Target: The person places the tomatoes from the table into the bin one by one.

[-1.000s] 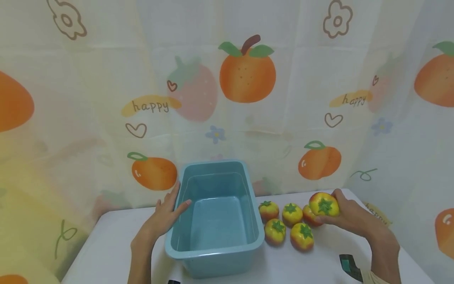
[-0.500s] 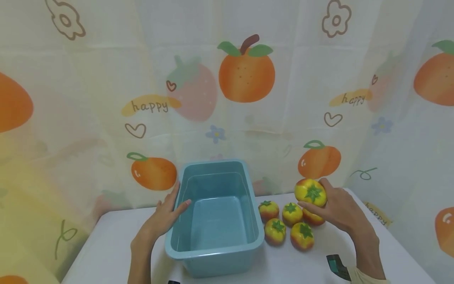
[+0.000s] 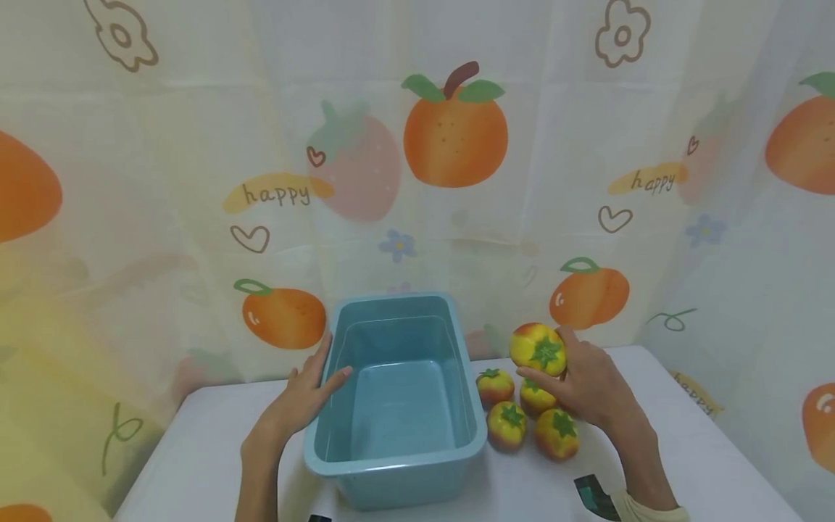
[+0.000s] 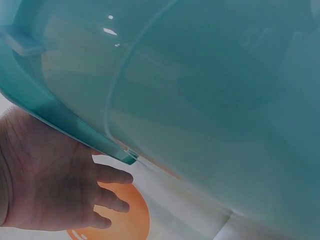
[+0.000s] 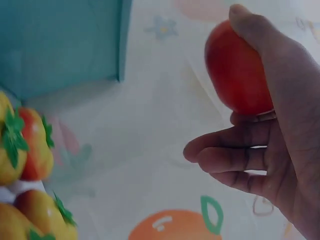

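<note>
A glossy yellow-and-red persimmon (image 3: 536,346) with a green leafy top is held by my right hand (image 3: 596,384), above the other fruits. Its red underside faces the right wrist view, pinched between thumb and index finger, while the remaining fingers stick out loosely. My left hand (image 3: 295,404) holds the left side of a deep blue plastic bin (image 3: 394,464). The thumb lies over the rim and the fingers stay outside, seen under the rim (image 4: 65,122) in the left wrist view. Nothing lies on the bin's floor.
Several similar persimmons (image 3: 507,426) sit on the white table (image 3: 665,449), close to the bin's right wall. The held fruit and right hand partly cover the rear ones. A fruit-printed curtain (image 3: 457,239) hangs right behind the table.
My right hand has carried the persimmon leftward and slightly up, from the right end of the fruit group nearer to the bin. The left hand and bin have stayed put.
</note>
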A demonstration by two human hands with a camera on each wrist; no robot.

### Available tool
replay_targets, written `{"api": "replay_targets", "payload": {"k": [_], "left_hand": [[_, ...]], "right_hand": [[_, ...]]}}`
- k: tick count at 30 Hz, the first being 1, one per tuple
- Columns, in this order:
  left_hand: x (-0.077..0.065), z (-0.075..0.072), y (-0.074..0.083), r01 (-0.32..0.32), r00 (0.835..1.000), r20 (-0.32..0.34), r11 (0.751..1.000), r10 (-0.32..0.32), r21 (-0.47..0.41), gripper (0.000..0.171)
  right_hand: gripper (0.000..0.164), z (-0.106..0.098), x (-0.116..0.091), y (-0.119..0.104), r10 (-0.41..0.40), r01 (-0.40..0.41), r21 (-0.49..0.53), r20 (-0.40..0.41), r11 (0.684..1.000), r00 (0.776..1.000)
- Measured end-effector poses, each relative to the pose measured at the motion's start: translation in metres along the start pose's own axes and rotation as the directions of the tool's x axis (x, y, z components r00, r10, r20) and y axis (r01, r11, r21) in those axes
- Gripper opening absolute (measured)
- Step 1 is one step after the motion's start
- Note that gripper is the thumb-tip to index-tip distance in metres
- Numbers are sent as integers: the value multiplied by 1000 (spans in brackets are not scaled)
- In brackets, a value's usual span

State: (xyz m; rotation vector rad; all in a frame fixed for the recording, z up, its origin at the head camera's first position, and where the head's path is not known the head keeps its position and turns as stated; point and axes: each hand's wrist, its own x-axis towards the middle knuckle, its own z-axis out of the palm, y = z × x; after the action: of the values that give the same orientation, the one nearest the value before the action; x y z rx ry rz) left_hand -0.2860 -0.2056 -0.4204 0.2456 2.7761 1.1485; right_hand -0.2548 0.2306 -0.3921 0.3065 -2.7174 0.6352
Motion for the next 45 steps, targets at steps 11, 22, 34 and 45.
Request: {"api": "replay_targets", "payload": {"k": [11, 22, 34, 45], "left_hand": [[0, -1, 0, 5, 1000, 9, 1000, -5, -3, 90], [1, -1, 1, -5, 1000, -1, 1000, 5, -3, 89], [-2, 1, 0, -5, 1000, 5, 1000, 5, -21, 94], [0, 1, 1, -4, 1000, 11, 1000, 5, -17, 92]], "right_hand": [[82, 28, 1, -41, -154, 157, 14, -123, 988, 980], [106, 55, -4, -71, -283, 281, 55, 35, 958, 959], [80, 41, -6, -60, -247, 243, 56, 93, 968, 965], [71, 35, -2, -46, -227, 222, 62, 93, 973, 969]]}}
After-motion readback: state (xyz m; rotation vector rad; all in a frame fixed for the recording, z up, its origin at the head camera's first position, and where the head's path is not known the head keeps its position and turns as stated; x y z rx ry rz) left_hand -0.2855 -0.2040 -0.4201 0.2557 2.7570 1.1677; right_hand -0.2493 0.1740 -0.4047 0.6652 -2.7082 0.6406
